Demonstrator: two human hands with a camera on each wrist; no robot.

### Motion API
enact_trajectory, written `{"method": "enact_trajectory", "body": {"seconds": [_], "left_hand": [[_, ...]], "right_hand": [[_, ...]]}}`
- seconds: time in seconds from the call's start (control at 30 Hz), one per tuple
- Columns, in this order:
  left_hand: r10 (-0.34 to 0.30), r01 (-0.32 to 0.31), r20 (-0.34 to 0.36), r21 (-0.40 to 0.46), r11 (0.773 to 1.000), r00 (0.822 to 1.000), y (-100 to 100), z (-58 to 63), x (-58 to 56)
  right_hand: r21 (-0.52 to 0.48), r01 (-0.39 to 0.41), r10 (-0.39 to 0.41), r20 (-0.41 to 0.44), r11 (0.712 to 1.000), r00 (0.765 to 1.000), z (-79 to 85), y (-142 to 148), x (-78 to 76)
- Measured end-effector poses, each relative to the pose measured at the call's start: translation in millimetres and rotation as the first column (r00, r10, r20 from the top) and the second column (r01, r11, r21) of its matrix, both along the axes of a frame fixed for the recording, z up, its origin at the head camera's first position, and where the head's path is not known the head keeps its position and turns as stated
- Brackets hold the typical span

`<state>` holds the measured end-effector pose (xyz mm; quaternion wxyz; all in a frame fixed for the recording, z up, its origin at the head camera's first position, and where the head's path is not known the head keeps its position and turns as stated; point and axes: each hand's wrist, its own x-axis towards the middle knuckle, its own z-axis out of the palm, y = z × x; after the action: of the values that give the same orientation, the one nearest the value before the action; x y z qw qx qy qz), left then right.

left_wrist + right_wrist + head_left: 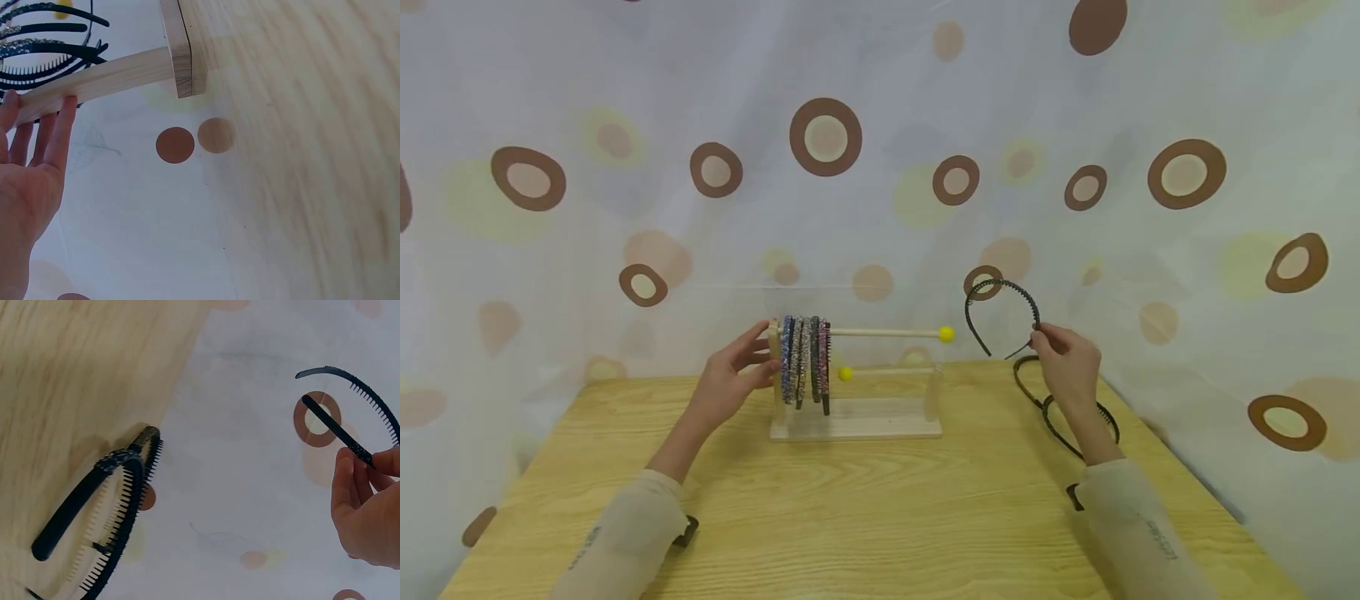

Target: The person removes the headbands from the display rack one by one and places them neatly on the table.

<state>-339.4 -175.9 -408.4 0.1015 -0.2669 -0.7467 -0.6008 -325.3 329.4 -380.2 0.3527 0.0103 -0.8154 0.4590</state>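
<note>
A wooden stand (880, 423) sits on the table with several glittery headbands (807, 358) hanging at the left end of its upper rod (887, 332). My left hand (722, 387) holds the stand's left upright; in the left wrist view the fingers and thumb are around this wooden post (125, 72). Raised to the right of the stand, a black toothed headband (1013, 284) is pinched near one end by my right hand (1070, 368). In the right wrist view, one dark arm (334, 428) of it sticks out past the fingertips.
Two black headbands (1051, 427) stand on the table under my right forearm. Yellow balls cap the upper rod's right end (947, 334) and the lower rod's left end (846, 374). A patterned curtain (880, 217) surrounds the wood-grain table (850, 525).
</note>
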Motion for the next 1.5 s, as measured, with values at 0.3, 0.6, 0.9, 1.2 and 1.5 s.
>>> {"method": "enact_trajectory", "body": {"seconds": [0.3,0.6,0.9,1.2,1.5], "left_hand": [[-0.017,0.017,0.019,0.001,1.000,1.000,4,15.9,12.2],[-0.003,0.002,0.032,0.028,1.000,0.999,-2,-0.9,-4.1],[-0.002,0.001,0.017,0.022,1.000,1.000,1,-2.9,-2.4],[-0.010,0.010,-0.017,0.007,1.000,1.000,1,-2.2,-1.2],[-0.017,0.017,-0.018,0.010,1.000,1.000,-2,-3.5,-3.3]], "right_hand": [[-0.076,-0.140,0.158,0.366,0.987,0.917,-20.7,29,-20.3],[-0.053,-0.198,0.194,0.553,0.979,0.810,-24.3,31,-43.2],[-0.021,-0.231,0.189,0.652,0.973,0.735,-37.4,37,-58.4],[0.013,-0.222,0.151,0.694,0.975,0.704,-43.5,37,-65.7],[0.147,-0.209,0.067,0.644,0.967,0.762,-55.7,38,-72.1]]}}
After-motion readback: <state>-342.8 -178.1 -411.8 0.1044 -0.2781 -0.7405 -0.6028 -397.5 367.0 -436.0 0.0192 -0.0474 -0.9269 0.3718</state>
